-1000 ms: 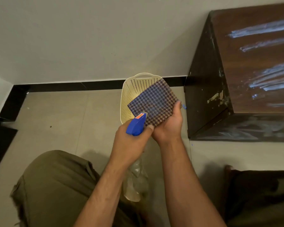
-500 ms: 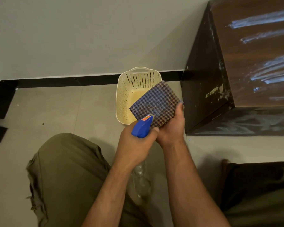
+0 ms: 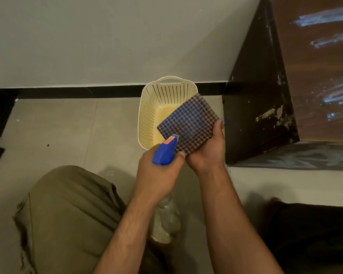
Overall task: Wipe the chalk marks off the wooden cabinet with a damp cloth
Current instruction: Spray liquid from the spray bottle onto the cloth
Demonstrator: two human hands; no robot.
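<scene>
A folded checked cloth [image 3: 189, 125] is held flat in my right hand [image 3: 207, 153], thumb on its right edge. My left hand [image 3: 156, 175] grips a clear spray bottle [image 3: 166, 220] by its blue trigger head [image 3: 164, 152], whose nozzle points at the cloth's lower left corner. The dark wooden cabinet [image 3: 259, 91] stands at the right. Whitish-blue chalk marks [image 3: 325, 15] streak its top, and more smears show on its front face [image 3: 305, 157].
A cream perforated plastic basket [image 3: 150, 113] stands on the tiled floor against the wall, just behind the cloth. My olive-trousered knee [image 3: 67, 214] is at the lower left. A dark cushion or seat [image 3: 313, 234] lies at the lower right.
The view has shifted slightly; the hands, the cloth and the bottle keep the same pose, with the nozzle held close to the cloth.
</scene>
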